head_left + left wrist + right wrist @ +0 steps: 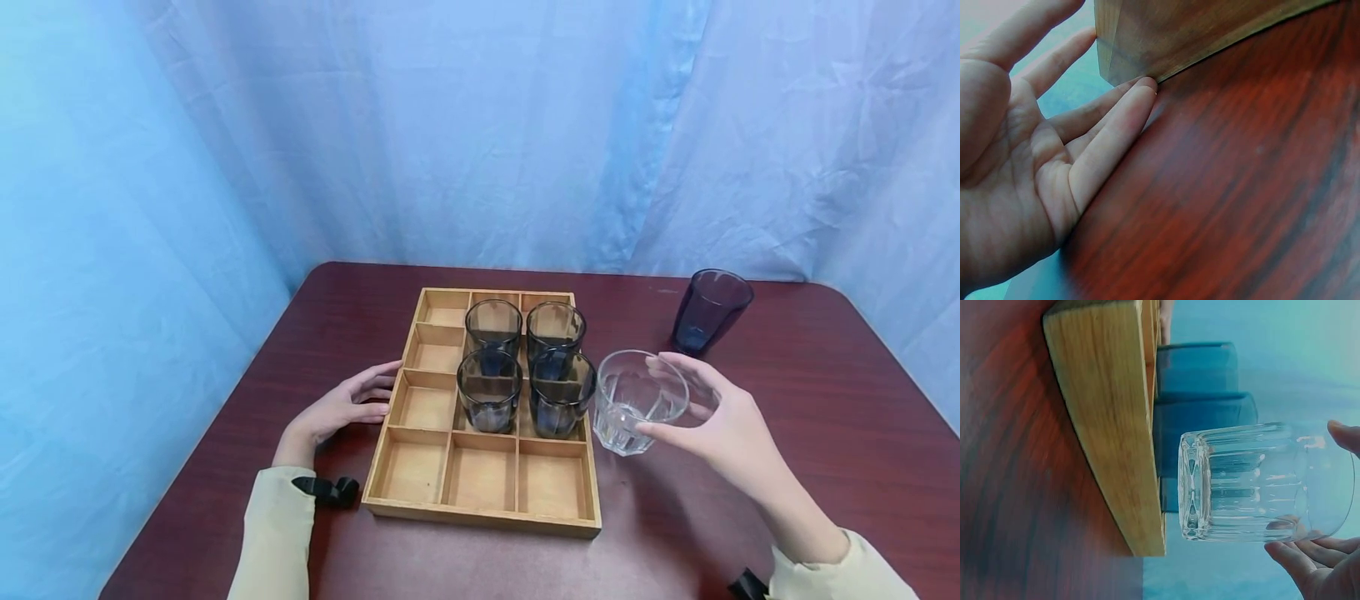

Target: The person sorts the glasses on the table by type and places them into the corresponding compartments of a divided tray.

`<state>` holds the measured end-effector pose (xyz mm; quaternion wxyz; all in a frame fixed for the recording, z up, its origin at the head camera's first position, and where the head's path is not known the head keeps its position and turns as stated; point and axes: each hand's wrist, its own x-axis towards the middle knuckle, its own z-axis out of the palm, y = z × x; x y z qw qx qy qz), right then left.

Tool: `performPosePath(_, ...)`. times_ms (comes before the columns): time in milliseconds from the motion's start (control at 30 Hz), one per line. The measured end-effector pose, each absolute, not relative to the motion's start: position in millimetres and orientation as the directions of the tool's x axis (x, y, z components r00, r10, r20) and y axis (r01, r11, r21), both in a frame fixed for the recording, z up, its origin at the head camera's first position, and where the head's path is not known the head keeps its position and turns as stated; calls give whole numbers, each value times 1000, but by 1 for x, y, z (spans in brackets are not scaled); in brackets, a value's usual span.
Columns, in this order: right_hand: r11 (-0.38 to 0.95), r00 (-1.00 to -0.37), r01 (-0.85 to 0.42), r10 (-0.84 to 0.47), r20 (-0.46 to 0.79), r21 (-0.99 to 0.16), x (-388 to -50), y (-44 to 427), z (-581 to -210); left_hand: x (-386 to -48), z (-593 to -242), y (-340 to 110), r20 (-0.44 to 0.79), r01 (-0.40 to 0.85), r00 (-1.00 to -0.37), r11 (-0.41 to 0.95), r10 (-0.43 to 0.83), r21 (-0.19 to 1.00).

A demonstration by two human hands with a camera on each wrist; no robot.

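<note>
My right hand (727, 425) holds a clear glass tumbler (622, 421) near its rim, thumb on one side and fingers on the other. In the right wrist view the clear tumbler (1241, 487) is raised off the table, beside the wooden tray. Several smoky dark glasses (487, 404) stand upright in the middle and right columns of the compartment tray (483, 517). My left hand (345, 408) rests at the tray's left side. In the left wrist view the fingertips (1144, 87) touch the tray's wooden wall (1166, 37), with fingers fairly straight.
A taller dark purplish-blue glass (708, 312) stands on the reddish-brown table (825, 400) at the back right. The tray's left column and front row hold no glasses. Light blue curtains (480, 142) hang behind and at both sides of the table.
</note>
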<state>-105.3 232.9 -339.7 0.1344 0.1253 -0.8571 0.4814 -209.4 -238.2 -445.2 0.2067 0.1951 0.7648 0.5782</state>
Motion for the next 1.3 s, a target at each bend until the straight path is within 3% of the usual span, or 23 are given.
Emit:
performPosePath(600,400,-897,-442,-201,394,-803,-83,206,-337,-211,-446,-237,-91,66,-838,266,538,962)
performPosePath(1300,221,-869,-464,-301,393,-858,-89,155,-346,-210,-445,-238,-93,60,-836,259,541,964)
